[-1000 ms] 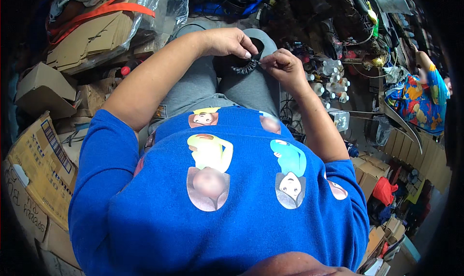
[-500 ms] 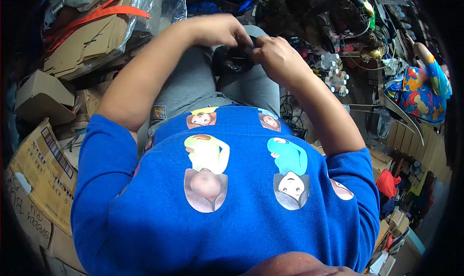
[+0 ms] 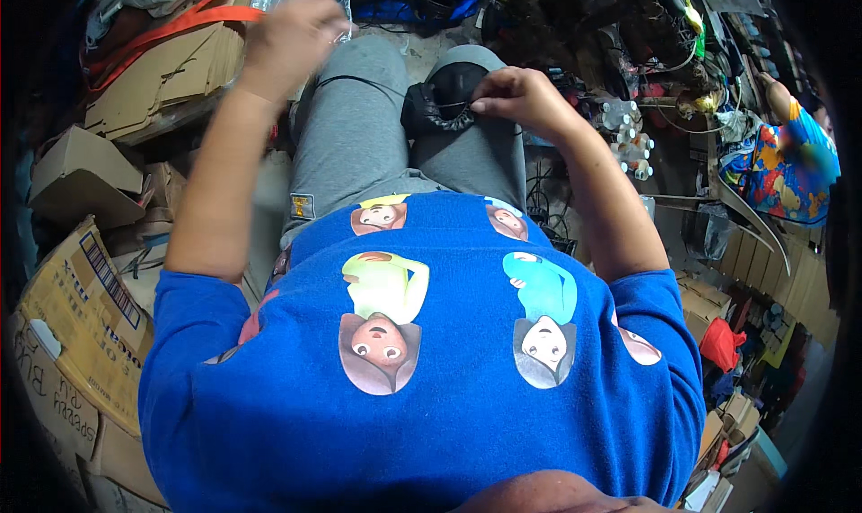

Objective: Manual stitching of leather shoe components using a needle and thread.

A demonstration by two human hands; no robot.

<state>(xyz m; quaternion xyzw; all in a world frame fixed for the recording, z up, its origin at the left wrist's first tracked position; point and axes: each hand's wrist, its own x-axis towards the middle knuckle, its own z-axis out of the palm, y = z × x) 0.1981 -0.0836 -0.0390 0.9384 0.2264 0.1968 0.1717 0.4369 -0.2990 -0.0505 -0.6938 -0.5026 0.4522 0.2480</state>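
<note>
A rounded black piece (image 3: 431,111) with a gathered, hollow edge lies on my right thigh; its exact kind cannot be made out. My right hand (image 3: 516,100) pinches at its right side between thumb and forefinger, where a thin dark strand meets the fingertips. My left hand (image 3: 296,41) is raised up and to the left, past my left knee, its fingers curled and slightly blurred. Whatever those fingers hold is too small to see. A thin black cord (image 3: 364,81) stretches across my left thigh toward the black piece.
Flattened cardboard (image 3: 166,77) with an orange strap is stacked at the left, above an open carton (image 3: 85,176). Several small clear bottles (image 3: 628,140) stand right of my knee. Farther right, another person in a colourful garment (image 3: 781,167) is partly visible near a curved rail.
My left hand has moved away from the black piece, up and to the left. My right hand stays close to it. The cord across my left thigh now shows.
</note>
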